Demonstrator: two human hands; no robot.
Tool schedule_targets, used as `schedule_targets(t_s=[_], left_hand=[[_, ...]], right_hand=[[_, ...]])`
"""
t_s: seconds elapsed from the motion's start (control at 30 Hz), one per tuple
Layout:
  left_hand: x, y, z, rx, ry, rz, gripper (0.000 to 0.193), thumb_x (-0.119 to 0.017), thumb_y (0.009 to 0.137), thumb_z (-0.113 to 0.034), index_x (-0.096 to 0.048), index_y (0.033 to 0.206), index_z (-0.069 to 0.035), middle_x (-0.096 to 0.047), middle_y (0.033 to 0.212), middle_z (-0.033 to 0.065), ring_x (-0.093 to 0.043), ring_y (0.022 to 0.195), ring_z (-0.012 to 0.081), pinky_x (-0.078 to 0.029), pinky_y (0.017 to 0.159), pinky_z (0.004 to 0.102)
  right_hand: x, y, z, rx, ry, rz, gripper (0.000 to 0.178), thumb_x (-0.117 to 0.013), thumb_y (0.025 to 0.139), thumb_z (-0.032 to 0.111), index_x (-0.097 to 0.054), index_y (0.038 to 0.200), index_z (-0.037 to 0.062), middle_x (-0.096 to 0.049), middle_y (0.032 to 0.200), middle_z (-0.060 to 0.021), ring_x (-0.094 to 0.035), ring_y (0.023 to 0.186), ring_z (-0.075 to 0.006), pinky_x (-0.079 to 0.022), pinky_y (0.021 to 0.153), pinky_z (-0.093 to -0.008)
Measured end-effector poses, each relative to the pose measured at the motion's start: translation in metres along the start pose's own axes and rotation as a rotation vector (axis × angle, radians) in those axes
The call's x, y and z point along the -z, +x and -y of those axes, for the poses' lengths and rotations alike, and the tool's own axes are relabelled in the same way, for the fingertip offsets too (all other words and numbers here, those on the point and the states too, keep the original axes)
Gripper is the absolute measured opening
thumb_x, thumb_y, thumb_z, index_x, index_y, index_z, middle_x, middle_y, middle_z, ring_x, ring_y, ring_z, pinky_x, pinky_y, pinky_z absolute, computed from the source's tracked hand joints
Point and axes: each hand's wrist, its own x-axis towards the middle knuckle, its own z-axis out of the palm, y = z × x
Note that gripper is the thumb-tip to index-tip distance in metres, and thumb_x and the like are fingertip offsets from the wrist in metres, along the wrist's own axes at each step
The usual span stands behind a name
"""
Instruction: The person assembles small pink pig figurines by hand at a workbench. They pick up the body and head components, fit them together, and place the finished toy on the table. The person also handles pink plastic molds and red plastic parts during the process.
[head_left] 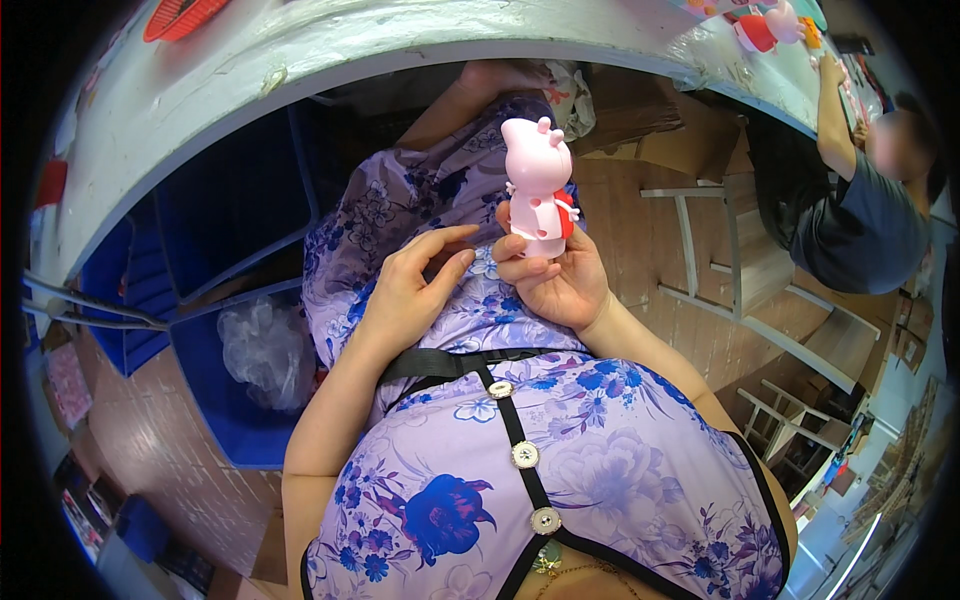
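Observation:
A pink plastic pig figurine (pixel 540 165) with a red part on its side stands upright above my lap. My right hand (pixel 572 288) grips it low down, with fingers and thumb around its base. Just to the left, my left hand (pixel 415 285) hovers over the patterned skirt. Its fingers are loosely curved, the thumb is apart from them, and I see nothing between them.
A white worktable (pixel 350 40) curves across the far side, with a red basket (pixel 185 15) at its left. Blue bins (pixel 235 220) and a clear plastic bag (pixel 265 350) are left. Rightward are a wooden stool (pixel 755 250) and a co-worker (pixel 860 215) near another pig figure (pixel 760 32).

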Motion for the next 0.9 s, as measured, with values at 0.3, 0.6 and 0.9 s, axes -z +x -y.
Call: schedule_targets(t_s=[0.3,0.6,0.9], left_hand=[[-0.0015,0.0005,0.0026,-0.007,-0.01,-0.002,0.029,-0.06,0.09,-0.015,-0.062,0.116,-0.002,-0.066,0.109,0.0124,-0.064,0.095,0.0191,-0.049,0.084,0.0299],[-0.0019,0.0005,0.0043,-0.013,-0.009,-0.005,0.029,-0.06,0.091,-0.015,-0.062,0.116,-0.002,-0.066,0.108,0.0119,-0.063,0.094,0.0179,-0.049,0.084,0.0291],[-0.0012,0.0005,0.0035,-0.009,-0.019,0.001,0.028,-0.059,0.091,-0.015,-0.062,0.116,-0.002,-0.066,0.109,0.0119,-0.063,0.095,0.0181,-0.049,0.085,0.0291]], right_hand=[[0.0018,-0.002,0.0022,-0.022,-0.056,0.027,0.055,-0.051,0.094,0.037,-0.039,0.132,-0.0009,-0.048,0.1,-0.0175,-0.048,0.078,-0.0174,-0.045,0.061,-0.0209],[-0.0007,-0.0022,0.0019,-0.014,-0.1,-0.027,0.048,-0.057,0.091,0.036,-0.045,0.121,0.0015,-0.048,0.092,-0.0135,-0.049,0.069,-0.0158,-0.046,0.056,-0.0209],[-0.0012,-0.0023,0.0013,-0.018,-0.096,-0.026,0.049,-0.058,0.09,0.037,-0.045,0.122,0.0011,-0.048,0.091,-0.0133,-0.049,0.07,-0.0163,-0.046,0.056,-0.0215]])
